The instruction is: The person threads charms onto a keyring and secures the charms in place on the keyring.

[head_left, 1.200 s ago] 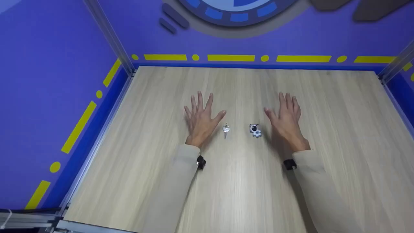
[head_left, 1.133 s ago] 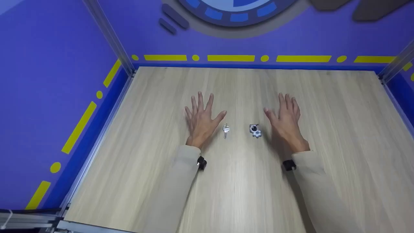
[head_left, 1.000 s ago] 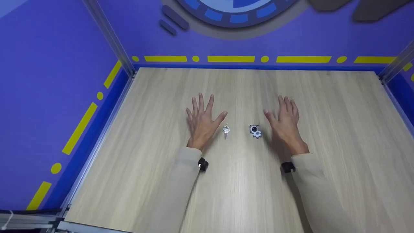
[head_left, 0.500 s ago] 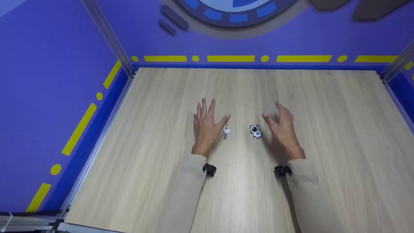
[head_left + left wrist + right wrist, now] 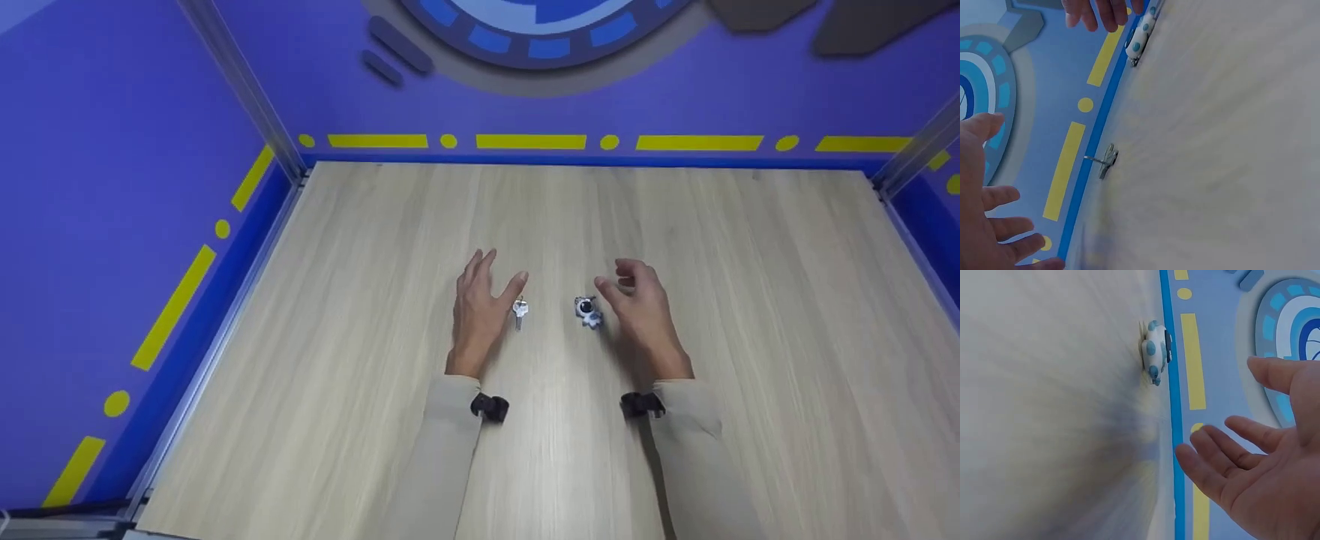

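Observation:
A small silver key (image 5: pixel 520 311) with a ring at its head lies on the wooden table, just right of my left hand (image 5: pixel 478 315). That hand is held over the table with thumb and fingers apart, the thumb tip close above the key's head. To the right lies a small white and blue astronaut figure (image 5: pixel 588 312) with a dark visor. My right hand (image 5: pixel 643 315) hovers beside it, fingers bent loosely, thumb tip near the figure. In the right wrist view the figure (image 5: pixel 1141 35) (image 5: pixel 1154 351) sits apart from the fingers. Both hands hold nothing.
The wooden table (image 5: pixel 360 315) spans the space in front of me. A blue wall (image 5: pixel 525 112) with yellow dashes stands behind it, and another blue panel (image 5: pixel 105 225) closes the left side. Black wrist cameras (image 5: pixel 490 407) sit at both cuffs.
Both hands have drawn nearer to me and inward, toward the key and the figure. The right fingers have bent more, and the left fingers have come closer together. Key and figure stay put.

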Motion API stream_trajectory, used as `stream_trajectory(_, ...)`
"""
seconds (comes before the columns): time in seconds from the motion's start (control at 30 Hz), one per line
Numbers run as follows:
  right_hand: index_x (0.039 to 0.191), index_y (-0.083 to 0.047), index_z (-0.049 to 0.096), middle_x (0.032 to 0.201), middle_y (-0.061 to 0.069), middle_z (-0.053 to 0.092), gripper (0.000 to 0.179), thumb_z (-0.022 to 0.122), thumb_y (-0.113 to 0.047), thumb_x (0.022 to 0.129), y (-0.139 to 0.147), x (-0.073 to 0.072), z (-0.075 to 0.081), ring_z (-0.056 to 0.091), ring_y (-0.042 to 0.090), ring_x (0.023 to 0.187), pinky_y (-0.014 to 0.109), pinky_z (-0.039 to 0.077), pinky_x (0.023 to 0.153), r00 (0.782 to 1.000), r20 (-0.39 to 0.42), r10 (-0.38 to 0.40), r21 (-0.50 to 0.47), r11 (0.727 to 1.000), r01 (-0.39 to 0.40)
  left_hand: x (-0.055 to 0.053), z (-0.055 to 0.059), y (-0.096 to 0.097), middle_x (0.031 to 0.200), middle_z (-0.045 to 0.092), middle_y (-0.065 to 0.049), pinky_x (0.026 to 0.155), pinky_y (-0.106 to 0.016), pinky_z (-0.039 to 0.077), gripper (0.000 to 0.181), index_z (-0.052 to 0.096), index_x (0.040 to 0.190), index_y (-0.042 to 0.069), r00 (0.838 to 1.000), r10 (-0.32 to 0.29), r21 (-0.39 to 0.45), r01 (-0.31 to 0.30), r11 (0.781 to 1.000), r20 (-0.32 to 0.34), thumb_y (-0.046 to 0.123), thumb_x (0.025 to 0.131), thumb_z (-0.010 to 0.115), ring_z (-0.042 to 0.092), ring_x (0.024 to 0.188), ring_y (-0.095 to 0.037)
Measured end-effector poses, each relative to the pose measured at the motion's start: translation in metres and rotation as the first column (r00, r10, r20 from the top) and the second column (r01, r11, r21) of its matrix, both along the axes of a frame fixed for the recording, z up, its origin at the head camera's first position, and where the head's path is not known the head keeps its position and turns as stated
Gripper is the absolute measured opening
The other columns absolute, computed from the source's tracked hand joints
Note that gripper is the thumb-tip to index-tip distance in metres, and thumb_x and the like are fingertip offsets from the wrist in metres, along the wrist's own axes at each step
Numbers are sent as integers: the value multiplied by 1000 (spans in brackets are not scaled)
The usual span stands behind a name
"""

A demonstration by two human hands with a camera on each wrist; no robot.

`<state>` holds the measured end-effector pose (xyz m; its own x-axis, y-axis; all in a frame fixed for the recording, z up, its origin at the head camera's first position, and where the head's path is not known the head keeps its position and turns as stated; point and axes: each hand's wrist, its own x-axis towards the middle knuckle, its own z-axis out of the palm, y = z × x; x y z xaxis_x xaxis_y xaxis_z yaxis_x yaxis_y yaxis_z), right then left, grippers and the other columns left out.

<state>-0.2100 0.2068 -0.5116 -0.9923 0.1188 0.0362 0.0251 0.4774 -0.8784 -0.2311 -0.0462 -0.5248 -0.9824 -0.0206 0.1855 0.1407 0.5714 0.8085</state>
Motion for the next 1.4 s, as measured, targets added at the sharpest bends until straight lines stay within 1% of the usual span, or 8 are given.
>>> stream_trajectory(0.1,148,5,50,136,23,57,57,68,-29,105,-4,0,-6,55,37,126,51,46,105,1000,9,13,20,1000,-13,3,-4,-1,160,47,-15,111,-50,45,75,51,156,9,999,10,3,-10,1000,31,58,100,65,50,141,-33)
stream_trajectory(0.2,144,5,54,125,21,61,53,70,-25,105,-5,-1,-10,58,34,115,46,49,96,999,34,21,34,999,-22,3,-7,0,140,64,-11,102,-44,51,63,60,147,8,999,18,-10,-18,1000,28,51,101,68,62,127,-27)
stream_trajectory(0.3,141,6,56,118,20,64,49,70,-23,104,-5,-2,-12,60,32,107,42,50,88,997,65,38,45,998,-41,2,-9,1,120,71,-6,92,-39,54,51,69,135,8,999,23,-27,-22,999,32,45,101,71,67,111,-22)
stream_trajectory(0.57,129,7,64,113,19,66,39,69,-23,103,-6,-6,-16,58,30,98,36,48,80,991,128,27,77,996,-37,0,-18,1,105,69,-1,85,-35,53,36,76,118,7,997,-9,-58,13,998,81,37,98,76,65,97,-18)
stream_trajectory(0.83,116,5,61,100,13,64,39,74,-29,101,-10,-2,-22,59,21,80,28,48,64,987,159,18,96,995,-33,2,-27,4,101,68,1,84,-33,53,27,76,109,9,994,-5,16,4,1000,105,30,93,80,64,93,-16)
stream_trajectory(0.97,113,2,59,95,12,66,41,78,-31,99,-14,-2,-20,61,17,70,27,48,59,988,150,33,126,991,-52,0,-26,6,98,68,3,81,-32,52,22,76,106,11,995,-9,16,8,1000,97,27,93,81,64,89,-14)
stream_trajectory(1.13,106,0,62,92,10,66,33,81,-25,95,-17,-3,-15,60,17,71,29,46,60,988,147,38,195,979,-67,-2,-23,4,92,69,5,76,-30,52,15,76,99,11,997,-25,21,24,999,76,22,91,82,64,81,-11)
stream_trajectory(1.4,112,4,63,100,14,66,29,79,-11,93,-11,-3,-10,64,18,74,24,49,60,975,183,126,155,976,-155,-3,-21,3,87,67,6,72,-27,51,5,79,92,12,999,-40,-8,41,999,36,16,89,81,64,77,-9)
